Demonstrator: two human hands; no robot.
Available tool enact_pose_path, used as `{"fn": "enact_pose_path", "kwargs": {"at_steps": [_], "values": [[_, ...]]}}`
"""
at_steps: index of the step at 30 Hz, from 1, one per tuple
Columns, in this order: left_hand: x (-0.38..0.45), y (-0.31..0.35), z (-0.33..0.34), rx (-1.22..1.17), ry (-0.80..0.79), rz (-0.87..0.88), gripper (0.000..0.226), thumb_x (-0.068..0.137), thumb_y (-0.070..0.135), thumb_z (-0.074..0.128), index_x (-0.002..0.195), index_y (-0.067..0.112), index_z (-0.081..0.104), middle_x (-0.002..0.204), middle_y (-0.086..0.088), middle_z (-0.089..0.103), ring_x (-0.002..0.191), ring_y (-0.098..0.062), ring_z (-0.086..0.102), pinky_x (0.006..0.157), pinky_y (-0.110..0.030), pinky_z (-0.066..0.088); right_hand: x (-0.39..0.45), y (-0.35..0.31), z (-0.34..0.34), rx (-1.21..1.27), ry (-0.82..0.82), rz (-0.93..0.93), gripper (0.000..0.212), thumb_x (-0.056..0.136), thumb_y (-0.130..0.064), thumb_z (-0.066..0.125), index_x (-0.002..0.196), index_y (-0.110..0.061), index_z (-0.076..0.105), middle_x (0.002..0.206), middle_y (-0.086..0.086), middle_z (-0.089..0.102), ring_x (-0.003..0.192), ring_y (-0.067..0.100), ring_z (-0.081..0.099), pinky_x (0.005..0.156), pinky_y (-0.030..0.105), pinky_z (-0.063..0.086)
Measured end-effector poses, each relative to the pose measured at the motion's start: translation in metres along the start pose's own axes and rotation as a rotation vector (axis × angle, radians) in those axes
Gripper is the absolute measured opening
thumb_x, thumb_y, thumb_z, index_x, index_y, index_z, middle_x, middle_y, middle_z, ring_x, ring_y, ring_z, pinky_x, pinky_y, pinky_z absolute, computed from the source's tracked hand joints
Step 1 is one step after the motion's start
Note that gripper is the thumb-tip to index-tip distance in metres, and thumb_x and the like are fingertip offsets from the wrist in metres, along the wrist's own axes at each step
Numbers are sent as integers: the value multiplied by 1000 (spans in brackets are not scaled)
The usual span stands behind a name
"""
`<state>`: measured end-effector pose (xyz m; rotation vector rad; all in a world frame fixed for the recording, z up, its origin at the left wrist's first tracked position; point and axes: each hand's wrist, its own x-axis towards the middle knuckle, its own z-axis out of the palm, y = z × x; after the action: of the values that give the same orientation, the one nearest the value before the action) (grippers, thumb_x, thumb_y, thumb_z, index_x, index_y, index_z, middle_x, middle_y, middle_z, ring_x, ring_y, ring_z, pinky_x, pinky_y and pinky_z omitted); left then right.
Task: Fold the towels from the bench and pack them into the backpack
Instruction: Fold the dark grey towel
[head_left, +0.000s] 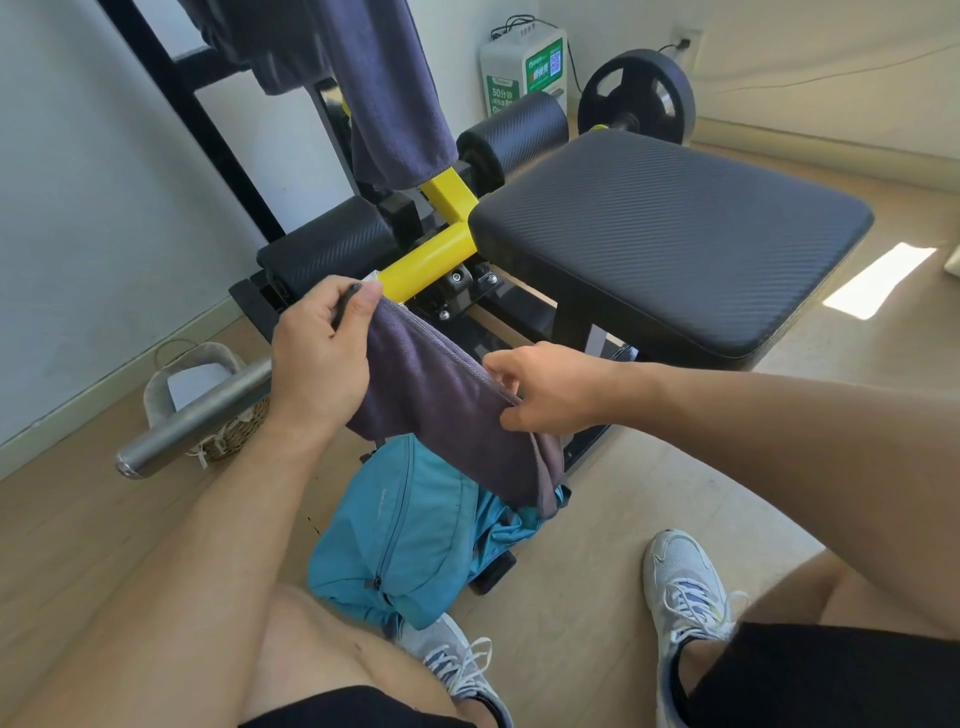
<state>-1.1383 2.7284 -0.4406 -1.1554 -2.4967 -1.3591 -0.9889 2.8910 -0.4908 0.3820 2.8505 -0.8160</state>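
Observation:
A dark purple-grey towel (441, 400) hangs folded between my hands, above the blue backpack (395, 535) on the floor. My left hand (319, 353) grips the towel's upper left corner, thumb on top. My right hand (550, 387) pinches its top edge further right. The towel's lower end drapes over the backpack's open top. Another dark blue towel (395, 93) hangs over the bench frame at the upper left. The padded black bench seat (670, 239) stands bare to the right.
A steel bar (192, 421) sticks out at the left, over a woven basket (208, 400). A weight plate (636, 96) and a white-green box (522, 67) stand by the far wall. My shoes (685, 587) rest on the wooden floor.

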Motion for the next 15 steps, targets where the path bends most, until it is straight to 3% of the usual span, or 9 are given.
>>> {"fn": "enact_pose_path", "kwargs": {"at_steps": [6,9,11,13,15], "values": [[6,-11,-5,25,60,-101,30,106,36,52,94,12,64,81,-6,61,68,-8,50,57,-6,36,-3,0,-5,116,-107,-37,27,90,-23,66,116,-18,69,105,-3,72,94,16,68,80,33,62],[7,-14,-5,5,76,-162,30,107,38,48,93,14,60,77,4,56,68,-5,50,56,-7,36,-1,1,-2,115,-74,-17,16,86,-19,69,99,-10,66,95,8,68,89,26,65,76,42,58],[8,-17,-6,-5,98,-203,30,107,39,47,91,16,57,75,8,53,68,-5,49,57,-10,35,0,2,-2,119,-69,4,14,83,-17,71,91,-13,61,91,7,65,86,26,62,71,40,56],[11,-21,-7,-17,100,-224,32,107,39,48,85,16,56,72,8,51,67,-6,47,60,-18,37,-1,1,-4,150,-67,19,21,81,-18,74,92,-21,56,92,-1,64,84,19,61,68,34,52],[11,-23,-7,-31,88,-257,36,107,38,48,74,21,50,68,7,47,63,-7,44,59,-21,35,-1,0,-6,201,-57,64,35,81,-21,76,107,-26,53,99,-5,64,89,15,63,73,30,55]]}}
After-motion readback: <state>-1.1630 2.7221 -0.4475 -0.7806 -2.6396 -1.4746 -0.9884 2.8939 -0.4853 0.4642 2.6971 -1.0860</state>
